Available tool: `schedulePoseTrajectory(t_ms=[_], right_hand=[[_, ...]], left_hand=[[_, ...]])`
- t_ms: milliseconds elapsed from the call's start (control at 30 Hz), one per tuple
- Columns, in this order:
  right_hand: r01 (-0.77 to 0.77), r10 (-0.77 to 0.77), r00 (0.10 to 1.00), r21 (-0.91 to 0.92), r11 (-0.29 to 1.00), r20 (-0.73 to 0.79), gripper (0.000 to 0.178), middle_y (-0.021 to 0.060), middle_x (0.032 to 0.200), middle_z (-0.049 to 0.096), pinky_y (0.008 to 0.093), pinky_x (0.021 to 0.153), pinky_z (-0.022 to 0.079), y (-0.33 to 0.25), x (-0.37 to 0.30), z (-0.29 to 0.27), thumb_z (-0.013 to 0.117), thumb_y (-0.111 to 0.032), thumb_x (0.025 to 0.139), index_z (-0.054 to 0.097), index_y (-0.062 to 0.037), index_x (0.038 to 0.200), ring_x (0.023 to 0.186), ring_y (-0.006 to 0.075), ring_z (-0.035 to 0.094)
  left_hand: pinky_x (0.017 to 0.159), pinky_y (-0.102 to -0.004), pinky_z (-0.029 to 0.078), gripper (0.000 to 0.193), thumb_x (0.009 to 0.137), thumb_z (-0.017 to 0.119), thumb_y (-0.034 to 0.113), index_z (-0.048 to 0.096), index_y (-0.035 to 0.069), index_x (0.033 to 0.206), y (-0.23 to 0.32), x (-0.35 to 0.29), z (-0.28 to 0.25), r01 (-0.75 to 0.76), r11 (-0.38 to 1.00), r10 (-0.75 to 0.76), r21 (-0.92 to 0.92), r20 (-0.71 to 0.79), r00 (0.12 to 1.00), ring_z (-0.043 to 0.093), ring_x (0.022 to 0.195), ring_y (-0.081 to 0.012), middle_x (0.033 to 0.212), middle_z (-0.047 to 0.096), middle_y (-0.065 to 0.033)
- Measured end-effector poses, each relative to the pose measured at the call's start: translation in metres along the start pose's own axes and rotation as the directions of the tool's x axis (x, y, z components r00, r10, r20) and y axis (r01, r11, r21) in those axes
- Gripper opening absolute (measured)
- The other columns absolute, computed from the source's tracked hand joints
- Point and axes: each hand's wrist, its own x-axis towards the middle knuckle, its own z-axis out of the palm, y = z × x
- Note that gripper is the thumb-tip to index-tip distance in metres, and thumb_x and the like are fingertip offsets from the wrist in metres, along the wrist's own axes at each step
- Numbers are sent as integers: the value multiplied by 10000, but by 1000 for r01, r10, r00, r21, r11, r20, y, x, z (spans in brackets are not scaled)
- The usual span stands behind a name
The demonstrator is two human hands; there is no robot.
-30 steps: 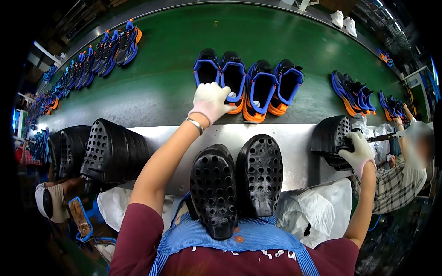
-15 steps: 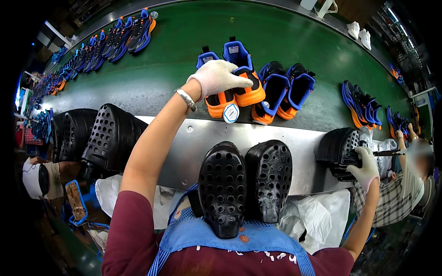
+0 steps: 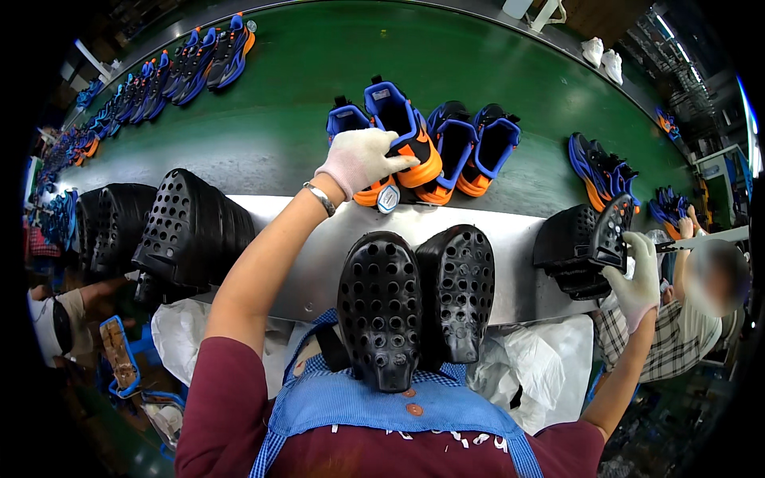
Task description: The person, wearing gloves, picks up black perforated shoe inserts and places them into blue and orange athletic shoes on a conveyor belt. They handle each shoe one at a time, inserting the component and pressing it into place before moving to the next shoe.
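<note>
My left hand [image 3: 357, 162], in a white knit glove, is closed on the heel of a black, blue and orange sneaker [image 3: 425, 151]. Its mate [image 3: 348, 119] stands to the left, partly hidden behind that hand; a round tag [image 3: 388, 198] hangs beside them. Far to the right, my gloved right hand [image 3: 637, 279] grips a black perforated, sole-shaped plastic piece [image 3: 612, 233], tilted away from a nested stack [image 3: 562, 243] of similar pieces. Two more black perforated stacks, left [image 3: 379, 307] and right [image 3: 464, 287], stand against my apron.
Another sneaker pair [image 3: 486, 151] stands on the green belt [image 3: 303, 72] to the right. Rows of sneakers [image 3: 191, 68] line its far left. More black stacks [image 3: 187, 231] sit on the left of the metal ledge [image 3: 518, 231]. A person [image 3: 677, 319] sits at far right.
My right hand has tipped one black plastic piece away from its stack. My left hand stays on the sneaker. The sneakers appear shifted left, and the whole view has shifted slightly too.
</note>
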Motion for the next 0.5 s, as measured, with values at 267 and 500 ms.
schedulePoseTrajectory(t_ms=[267, 500], right_hand=[[167, -169, 984, 37, 985, 61, 614, 177, 1203, 530, 387, 955, 462, -68, 11, 0, 783, -74, 608, 553, -11, 1174, 1082, 350, 552], [226, -237, 966, 105, 968, 103, 609, 189, 1185, 530, 393, 972, 453, -81, 31, 10, 784, -110, 631, 554, -10, 1186, 1093, 357, 548]], left_hand=[[839, -404, 526, 562, 778, 693, 497, 667, 68, 1140, 4, -14, -20, 233, 970, -217, -69, 183, 959, 661, 932, -333, 987, 693, -181], [804, -426, 520, 338, 784, 706, 358, 691, 77, 970, -41, 0, -15, 106, 994, -108, -40, -38, 993, 635, 880, -357, 965, 620, -202]])
